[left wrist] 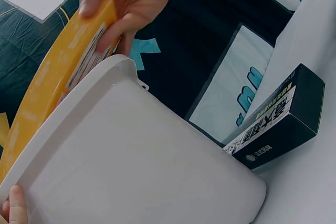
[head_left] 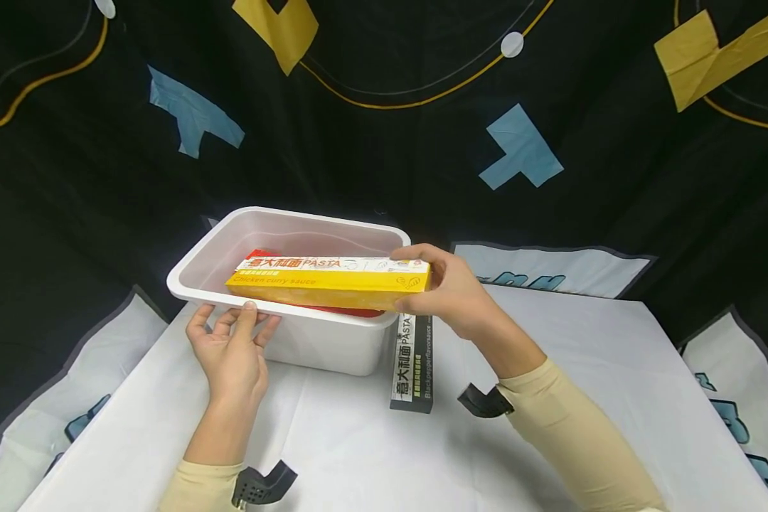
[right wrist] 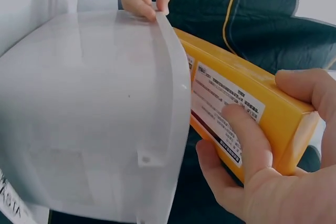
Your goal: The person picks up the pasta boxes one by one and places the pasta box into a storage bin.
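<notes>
My right hand (head_left: 451, 291) grips one end of a yellow pasta box (head_left: 320, 284) labelled "Chicken curry sauce". The box is held at the mouth of a white plastic tub (head_left: 320, 348), overlapping its opening in the head view. At the tub's front rim, my left hand (head_left: 233, 355) pinches the edge, as the right wrist view also shows. Parts of a red box (head_left: 261, 252) show inside the tub, mostly hidden behind the yellow one. Right of the tub, a black pasta box (head_left: 416, 370) lies on the table, its far end hidden.
A white cloth (head_left: 550, 355) covers the table. Behind it hangs a black curtain (head_left: 371, 156) with yellow and blue patches. A black bracket (head_left: 485, 401) sits at the right wrist and another (head_left: 265, 483) at the left.
</notes>
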Available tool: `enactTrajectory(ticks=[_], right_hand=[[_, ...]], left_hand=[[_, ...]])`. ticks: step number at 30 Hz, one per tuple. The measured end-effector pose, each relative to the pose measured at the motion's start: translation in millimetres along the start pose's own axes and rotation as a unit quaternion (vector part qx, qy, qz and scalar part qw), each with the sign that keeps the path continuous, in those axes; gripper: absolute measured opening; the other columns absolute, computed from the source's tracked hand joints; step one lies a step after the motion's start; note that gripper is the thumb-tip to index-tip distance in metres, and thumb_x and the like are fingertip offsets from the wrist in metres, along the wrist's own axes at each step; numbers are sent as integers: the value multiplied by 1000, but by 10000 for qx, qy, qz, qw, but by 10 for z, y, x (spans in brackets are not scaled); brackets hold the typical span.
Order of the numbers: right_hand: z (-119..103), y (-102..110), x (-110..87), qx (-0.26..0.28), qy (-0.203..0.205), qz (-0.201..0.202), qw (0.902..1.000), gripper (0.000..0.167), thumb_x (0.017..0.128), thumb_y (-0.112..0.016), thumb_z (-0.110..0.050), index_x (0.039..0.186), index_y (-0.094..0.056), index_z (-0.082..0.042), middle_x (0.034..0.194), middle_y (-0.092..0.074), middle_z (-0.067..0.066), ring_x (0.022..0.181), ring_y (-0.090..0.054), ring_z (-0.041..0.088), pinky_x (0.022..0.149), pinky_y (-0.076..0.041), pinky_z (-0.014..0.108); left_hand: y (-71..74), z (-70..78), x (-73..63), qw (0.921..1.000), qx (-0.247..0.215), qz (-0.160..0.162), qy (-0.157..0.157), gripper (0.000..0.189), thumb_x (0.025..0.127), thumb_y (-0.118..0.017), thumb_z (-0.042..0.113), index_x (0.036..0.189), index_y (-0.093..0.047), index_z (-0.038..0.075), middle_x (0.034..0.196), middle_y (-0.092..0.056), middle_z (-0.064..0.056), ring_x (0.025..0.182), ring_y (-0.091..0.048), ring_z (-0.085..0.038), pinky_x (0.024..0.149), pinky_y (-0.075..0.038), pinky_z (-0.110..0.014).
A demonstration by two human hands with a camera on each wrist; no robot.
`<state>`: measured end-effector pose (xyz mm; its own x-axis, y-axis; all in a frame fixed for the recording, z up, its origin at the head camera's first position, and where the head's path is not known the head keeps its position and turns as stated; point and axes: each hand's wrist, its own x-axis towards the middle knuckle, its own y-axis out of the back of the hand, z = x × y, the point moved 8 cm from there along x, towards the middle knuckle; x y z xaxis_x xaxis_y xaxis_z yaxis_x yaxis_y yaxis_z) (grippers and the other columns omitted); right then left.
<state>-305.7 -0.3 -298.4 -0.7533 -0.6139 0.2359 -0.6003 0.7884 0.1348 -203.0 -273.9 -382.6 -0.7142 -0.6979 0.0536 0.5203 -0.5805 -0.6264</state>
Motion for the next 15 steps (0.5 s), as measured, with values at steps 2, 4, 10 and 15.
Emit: enactTrajectory(ticks=[2, 4, 10, 15], right_hand=[[21, -71, 106, -167, -84, -54, 9998, 60, 71, -76, 1, 126, -58, -11, 127, -56, 7, 108, -56, 32, 85, -59, 43], [52, -146, 204, -409, -221, -73, 9989, 60, 69, -77, 0, 125, -59, -13, 125, -57, 5, 106, -58, 31, 84, -60, 40], [193, -403, 431, -1314, -669, -204, 9889, 59, 69, -81, -7, 123, -61, -18, 118, -60, -2, 101, -58, 23, 80, -60, 31], [214, -561, 577, -1851, -666, -361, 9798, 60, 69, -83, -15, 125, -60, -19, 113, -61, -8, 100, -58, 18, 81, -58, 28]], left_hand=[[6, 0, -2, 10000, 46, -13, -24, 69, 89, -70, 7, 135, -21, 19, 117, -48, -14, 86, -60, -20, 83, -59, -37], [12, -3, -1, 10000, 56, -19, -31, 69, 89, -70, 7, 136, -21, 20, 119, -47, -15, 87, -61, -21, 83, -59, -38], [26, -22, -1, 9999, 133, -20, 17, 69, 90, -70, 8, 137, -22, 21, 126, -46, -16, 92, -61, -22, 85, -58, -38], [26, -23, -2, 9999, 169, -16, 27, 70, 89, -71, 10, 137, -22, 22, 128, -45, -17, 93, -61, -23, 85, -58, -39]])
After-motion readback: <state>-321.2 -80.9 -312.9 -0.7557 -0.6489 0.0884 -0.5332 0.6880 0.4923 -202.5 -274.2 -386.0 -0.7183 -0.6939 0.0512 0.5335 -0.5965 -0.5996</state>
